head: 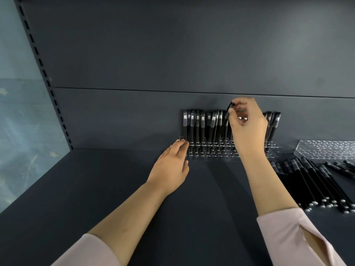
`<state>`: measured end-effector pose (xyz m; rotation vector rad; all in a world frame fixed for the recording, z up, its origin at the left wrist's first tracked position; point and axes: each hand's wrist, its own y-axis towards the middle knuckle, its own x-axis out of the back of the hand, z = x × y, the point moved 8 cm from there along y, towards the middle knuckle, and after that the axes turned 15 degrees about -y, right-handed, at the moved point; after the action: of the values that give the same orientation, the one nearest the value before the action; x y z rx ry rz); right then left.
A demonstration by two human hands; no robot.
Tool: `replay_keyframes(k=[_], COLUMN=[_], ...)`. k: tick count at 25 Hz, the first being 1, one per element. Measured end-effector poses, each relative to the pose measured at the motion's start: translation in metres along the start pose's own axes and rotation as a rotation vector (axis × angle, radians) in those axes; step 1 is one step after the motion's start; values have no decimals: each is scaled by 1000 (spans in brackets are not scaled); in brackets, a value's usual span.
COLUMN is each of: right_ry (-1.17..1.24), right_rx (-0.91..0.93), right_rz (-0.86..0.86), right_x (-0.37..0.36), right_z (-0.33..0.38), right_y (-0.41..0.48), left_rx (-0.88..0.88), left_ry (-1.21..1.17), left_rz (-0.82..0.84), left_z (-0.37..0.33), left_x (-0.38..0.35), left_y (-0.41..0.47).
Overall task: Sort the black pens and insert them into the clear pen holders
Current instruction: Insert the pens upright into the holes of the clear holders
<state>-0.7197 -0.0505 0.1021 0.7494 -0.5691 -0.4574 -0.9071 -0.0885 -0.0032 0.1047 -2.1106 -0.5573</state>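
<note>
We see a dark shelf [115, 189] with a long clear pen holder [211, 155] against its back wall. The holder's rear holes are filled with upright black pens, while the front rows look mostly open. To the right lies a second holder [326, 148], which appears empty, and in front of it a heap of loose black pens [307, 181] lying flat, closest to the right arm. The left hand [171, 167] rests on the shelf, fingers straight against the filled holder's left end. The right hand [247, 127] hovers over the holder's middle and pinches one pen [226, 120] near its cap. Its long axis tilts down and to the left toward the holes, so we judge it needs righting before it drops in.
</note>
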Motion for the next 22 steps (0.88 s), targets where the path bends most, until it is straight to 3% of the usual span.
replay_keyframes(k=[7, 14, 19, 22], right_ry=[-296, -393, -337, -279], right_rx=[195, 126, 73, 68], right_rz=[167, 175, 332, 444], right_x=[-30, -28, -36, -19], right_z=[4, 1, -16, -28], right_y=[-7, -4, -2, 3], left_rx=[10, 48, 86, 87], left_ry=[-1, -37, -21, -33], left_rz=[36, 50, 72, -35], left_z=[2, 0, -7, -27], left_x=[-3, -6, -4, 4], left_y=[-1, -3, -7, -8])
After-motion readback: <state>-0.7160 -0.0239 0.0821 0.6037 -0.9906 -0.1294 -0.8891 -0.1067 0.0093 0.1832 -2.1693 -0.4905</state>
